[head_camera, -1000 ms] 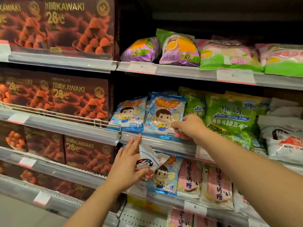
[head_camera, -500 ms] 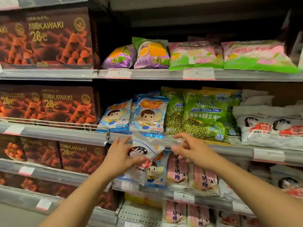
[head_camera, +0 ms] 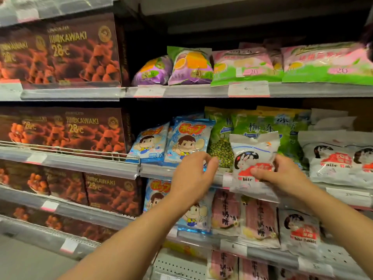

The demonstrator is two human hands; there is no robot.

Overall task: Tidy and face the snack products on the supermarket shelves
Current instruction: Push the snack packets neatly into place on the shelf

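My right hand (head_camera: 282, 176) grips a white White Rabbit candy bag (head_camera: 252, 158) by its lower right part, holding it upright in front of the green pea snack bags (head_camera: 260, 124) on the middle shelf. My left hand (head_camera: 191, 176) hovers just left of the bag with fingers curled and apart, holding nothing, in front of the blue cartoon-boy bags (head_camera: 189, 140). More White Rabbit bags (head_camera: 335, 158) lie on the same shelf to the right.
Brown Kawaki chocolate boxes (head_camera: 80, 128) fill the shelves on the left. Purple and pink-green bags (head_camera: 248, 65) sit on the upper shelf. Pink milk-candy packs (head_camera: 226, 211) and another White Rabbit bag (head_camera: 300, 229) stand on the lower shelf. Price rails (head_camera: 248, 89) edge each shelf.
The white bag passed from my left hand to my right hand and moved up and to the right, in front of the green bags. My left hand let go.
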